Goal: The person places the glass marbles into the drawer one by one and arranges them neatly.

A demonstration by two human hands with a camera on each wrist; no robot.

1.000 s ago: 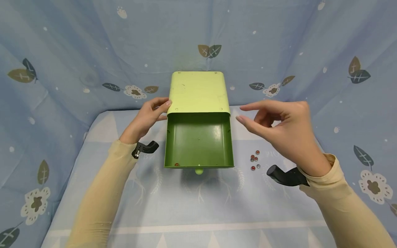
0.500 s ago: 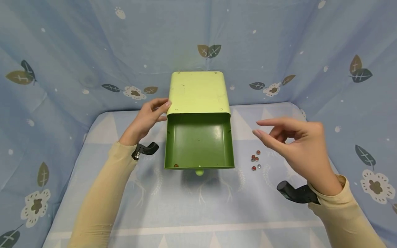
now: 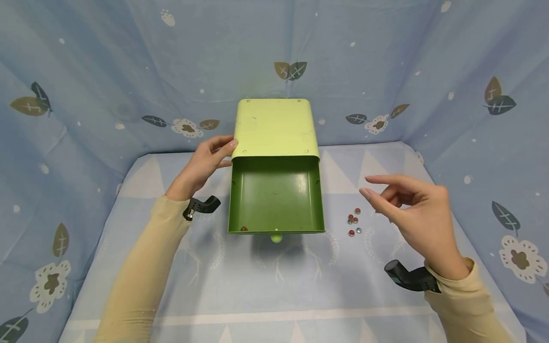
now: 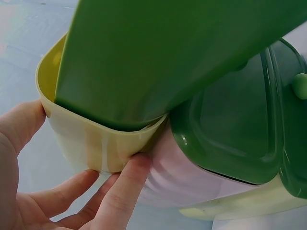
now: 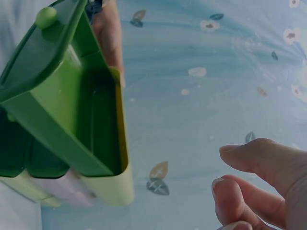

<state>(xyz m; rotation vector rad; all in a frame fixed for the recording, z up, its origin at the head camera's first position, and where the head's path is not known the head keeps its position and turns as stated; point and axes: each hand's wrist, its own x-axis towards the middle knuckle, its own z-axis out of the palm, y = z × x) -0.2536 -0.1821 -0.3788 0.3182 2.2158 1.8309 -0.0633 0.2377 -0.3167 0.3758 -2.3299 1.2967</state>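
Note:
A light green case (image 3: 274, 126) stands at the back of the table with its dark green drawer (image 3: 274, 190) pulled out toward me. One small bead (image 3: 244, 228) lies in the drawer's front left corner. My left hand (image 3: 227, 152) grips the case's front left edge, thumb above and fingers (image 4: 129, 182) under the rounded corner (image 4: 91, 139). My right hand (image 3: 366, 186) hovers empty, fingers (image 5: 259, 163) loosely bent, just right of and above several red and clear beads (image 3: 353, 221) on the cloth. The drawer (image 5: 53, 96) shows to the left in the right wrist view.
A round light green knob (image 3: 276, 237) juts from the drawer front. Blue patterned cloth covers the table (image 3: 274, 286) and rises as walls on three sides. Black wrist mounts (image 3: 409, 277) sit at both cuffs.
My right hand has drawn back from beside the case, moving right and nearer to me, down toward the loose beads. The left hand, case and drawer have not moved.

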